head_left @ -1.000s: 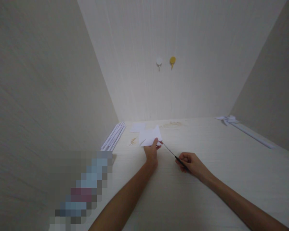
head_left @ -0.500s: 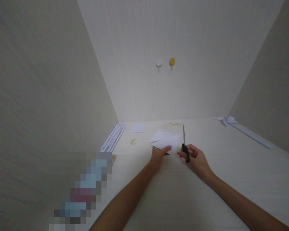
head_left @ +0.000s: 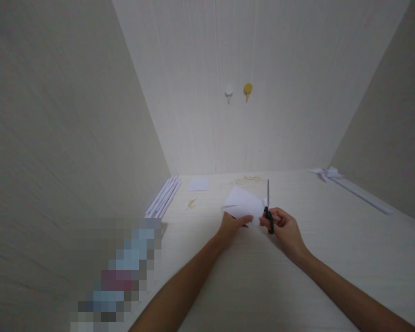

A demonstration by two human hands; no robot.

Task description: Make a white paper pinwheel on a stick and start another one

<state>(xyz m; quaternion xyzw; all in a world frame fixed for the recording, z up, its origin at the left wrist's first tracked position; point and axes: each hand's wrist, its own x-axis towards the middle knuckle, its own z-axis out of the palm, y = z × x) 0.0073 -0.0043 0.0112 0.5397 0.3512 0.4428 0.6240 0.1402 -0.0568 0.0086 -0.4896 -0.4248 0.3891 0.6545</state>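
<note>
My left hand (head_left: 233,227) is closed on the near edge of a white sheet of paper (head_left: 244,203), thumb on top. A slit runs into the paper's left side. In my right hand (head_left: 285,230) is a pair of scissors (head_left: 270,220) with black handles, its blades pointing away from me. The blades look nearly closed and stand at the paper's right edge. My right fingertips are close to the paper's near right corner; whether they touch it I cannot tell.
At the left lies a bundle of rolled white paper sticks (head_left: 164,196), near a square white sheet (head_left: 198,184) and some thin toothpick-like sticks (head_left: 191,203). A paper pinwheel (head_left: 328,173) on a long stick lies at the right wall. Two hooks, white (head_left: 228,91) and yellow (head_left: 248,88), hang on the back wall.
My left hand has brought the paper rightward, up to the scissors, and the paper has turned a little. The scissors have shifted slightly to the right.
</note>
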